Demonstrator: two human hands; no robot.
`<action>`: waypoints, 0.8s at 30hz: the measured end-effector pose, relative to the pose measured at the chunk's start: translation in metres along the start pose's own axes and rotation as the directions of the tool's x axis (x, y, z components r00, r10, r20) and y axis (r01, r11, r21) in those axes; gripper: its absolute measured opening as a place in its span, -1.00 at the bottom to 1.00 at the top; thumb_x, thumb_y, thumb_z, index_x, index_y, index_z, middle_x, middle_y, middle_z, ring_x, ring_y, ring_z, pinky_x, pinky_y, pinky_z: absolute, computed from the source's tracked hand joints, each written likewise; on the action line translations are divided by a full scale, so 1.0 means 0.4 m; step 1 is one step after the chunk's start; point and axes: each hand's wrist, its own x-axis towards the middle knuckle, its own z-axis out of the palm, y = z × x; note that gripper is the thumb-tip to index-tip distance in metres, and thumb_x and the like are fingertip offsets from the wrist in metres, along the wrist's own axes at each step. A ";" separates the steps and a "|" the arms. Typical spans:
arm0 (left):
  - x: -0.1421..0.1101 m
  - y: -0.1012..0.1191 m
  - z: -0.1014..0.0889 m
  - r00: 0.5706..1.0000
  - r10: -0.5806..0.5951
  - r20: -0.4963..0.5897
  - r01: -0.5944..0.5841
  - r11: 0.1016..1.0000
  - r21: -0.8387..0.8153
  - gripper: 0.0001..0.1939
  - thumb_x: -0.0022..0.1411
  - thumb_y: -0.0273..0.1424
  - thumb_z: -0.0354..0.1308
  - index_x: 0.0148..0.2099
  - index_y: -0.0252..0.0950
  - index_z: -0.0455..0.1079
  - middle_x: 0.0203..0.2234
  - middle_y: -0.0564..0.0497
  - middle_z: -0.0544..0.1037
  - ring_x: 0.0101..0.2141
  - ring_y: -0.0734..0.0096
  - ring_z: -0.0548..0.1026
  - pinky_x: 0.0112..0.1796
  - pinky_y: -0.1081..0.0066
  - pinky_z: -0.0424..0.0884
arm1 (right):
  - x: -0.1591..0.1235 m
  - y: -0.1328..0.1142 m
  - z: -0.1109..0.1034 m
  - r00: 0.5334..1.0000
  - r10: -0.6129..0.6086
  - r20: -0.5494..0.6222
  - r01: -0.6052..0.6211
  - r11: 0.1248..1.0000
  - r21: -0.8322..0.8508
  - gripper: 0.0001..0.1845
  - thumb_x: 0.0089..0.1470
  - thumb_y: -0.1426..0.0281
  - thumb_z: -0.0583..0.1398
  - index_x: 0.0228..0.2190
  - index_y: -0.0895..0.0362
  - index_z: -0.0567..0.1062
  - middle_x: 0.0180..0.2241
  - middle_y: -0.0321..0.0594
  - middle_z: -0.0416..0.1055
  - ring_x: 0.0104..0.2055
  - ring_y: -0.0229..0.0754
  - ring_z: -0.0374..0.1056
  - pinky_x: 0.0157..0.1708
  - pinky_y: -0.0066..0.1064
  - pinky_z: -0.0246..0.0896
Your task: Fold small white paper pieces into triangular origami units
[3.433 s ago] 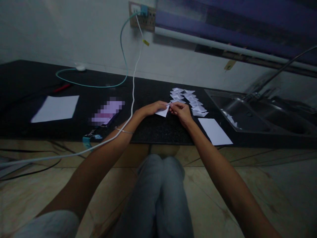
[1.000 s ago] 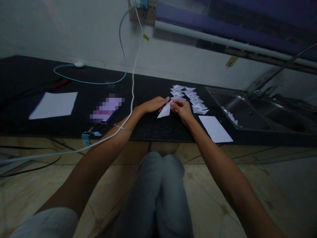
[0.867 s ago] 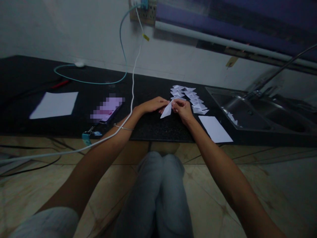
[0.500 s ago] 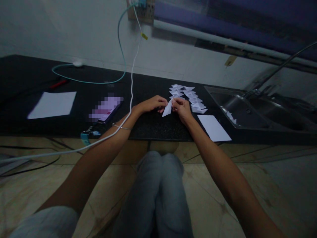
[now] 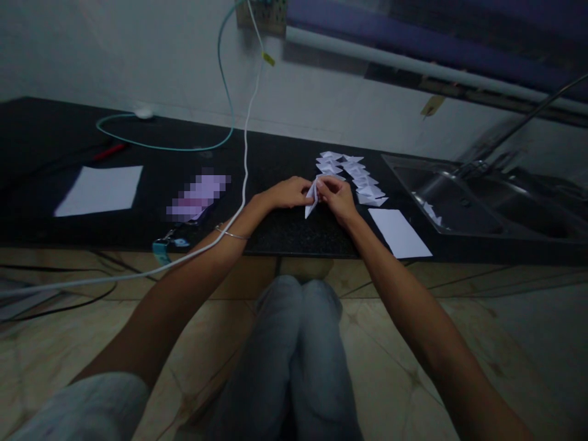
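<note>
A small folded white paper [image 5: 311, 206] stands tilted between my two hands, just above the dark countertop [image 5: 303, 236]. My left hand [image 5: 290, 192] pinches its left side with thumb and fingers. On the other side, my right hand [image 5: 337, 195] grips its upper right part. The fold's layers look slightly spread at the lower tip. Right behind my hands lie two columns of folded paper boats [image 5: 366, 182], several in each. Part of the left column is hidden by my right hand.
A stack of blank white paper [image 5: 400, 234] lies right of my right forearm, beside the steel sink [image 5: 441, 184]. To the left are a phone [image 5: 197, 197] and a white sheet [image 5: 101, 191]. A white cable [image 5: 245, 165] hangs across my left forearm.
My left fingers have come in from beside the folded paper to press on it. The paper has turned more upright and looks narrower. The view has shifted slightly.
</note>
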 end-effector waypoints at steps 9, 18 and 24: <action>0.025 -0.063 0.006 0.994 0.026 -0.106 -0.022 0.999 0.042 -0.79 0.27 -0.34 0.10 -0.25 -0.38 0.50 -0.47 0.01 0.51 -0.44 0.42 0.41 -0.37 0.45 0.27 | -0.007 -0.014 0.026 0.993 -0.104 -0.061 0.086 0.963 -0.256 -0.47 -0.07 0.20 0.45 -0.07 -0.01 0.43 -0.35 -0.31 0.34 -0.35 -0.19 0.28 -0.28 -0.29 0.28; 0.029 -0.060 0.004 0.974 -0.092 -0.207 0.075 0.993 -0.090 -0.77 0.32 -0.27 0.18 -0.19 -0.36 0.47 -0.46 0.03 0.48 -0.48 0.50 0.38 -0.40 0.48 0.27 | -0.004 -0.001 0.008 0.955 -0.242 -0.172 0.152 0.896 -0.417 -0.89 0.06 0.50 0.25 -0.40 0.05 0.43 -0.34 -0.27 0.39 -0.27 -0.18 0.30 -0.17 -0.30 0.26; 0.033 -0.038 -0.004 0.974 -0.208 -0.088 0.153 0.895 -0.419 -0.31 0.42 0.14 -0.16 -0.19 -0.36 0.50 -0.48 -0.09 0.54 -0.50 0.45 0.47 -0.45 0.46 0.30 | -0.014 -0.014 0.007 0.936 -0.302 -0.182 0.215 0.898 -0.385 -0.96 0.14 0.42 0.23 -0.34 0.03 0.46 -0.25 -0.21 0.42 -0.13 -0.11 0.36 -0.02 -0.23 0.31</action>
